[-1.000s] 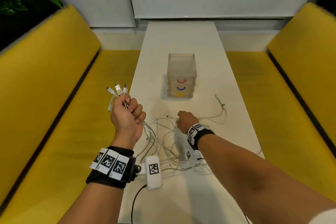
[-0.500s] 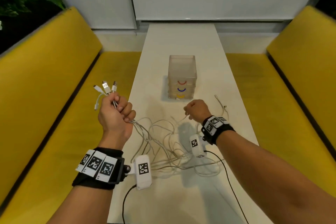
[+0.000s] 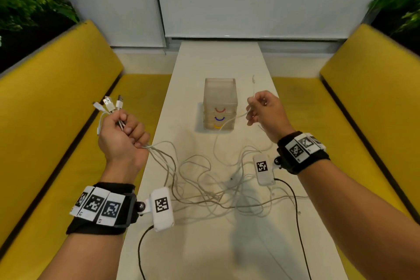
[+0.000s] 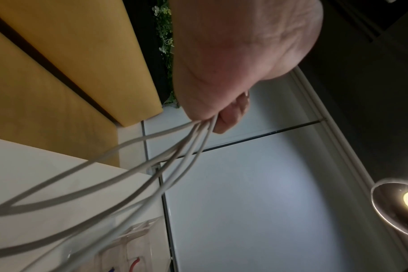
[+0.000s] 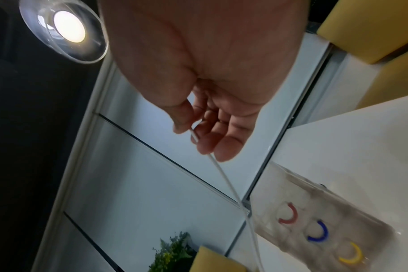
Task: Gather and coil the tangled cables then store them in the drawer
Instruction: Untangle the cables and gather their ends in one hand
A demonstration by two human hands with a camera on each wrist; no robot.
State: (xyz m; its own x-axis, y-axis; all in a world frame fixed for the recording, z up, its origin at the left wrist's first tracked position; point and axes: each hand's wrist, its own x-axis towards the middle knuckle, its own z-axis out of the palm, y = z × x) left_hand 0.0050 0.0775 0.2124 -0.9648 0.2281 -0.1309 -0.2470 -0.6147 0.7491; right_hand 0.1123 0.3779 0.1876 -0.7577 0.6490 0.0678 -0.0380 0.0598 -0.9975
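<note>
A tangle of white cables (image 3: 204,188) sprawls over the near half of the white table (image 3: 204,245). My left hand (image 3: 120,134) is raised over the table's left edge and grips a bunch of cables (image 4: 175,158), their USB plugs (image 3: 110,103) sticking out above the fist. My right hand (image 3: 264,109) is lifted to the right of the drawer box and pinches one thin cable (image 5: 221,173) between thumb and fingers; its end (image 3: 253,79) points up. The clear drawer box (image 3: 220,103) with red, blue and yellow handles stands mid-table, all drawers closed.
Yellow benches (image 3: 56,120) run along both sides of the narrow table. Black leads (image 3: 293,200) trail from the wrist cameras over the near table. Plants (image 3: 34,2) stand behind the bench backs, and a white wall closes the far end.
My right hand has risen from the tangle and moved right and away, drawing one thin cable up with it. My left hand has shifted slightly left, still holding its bunch.
</note>
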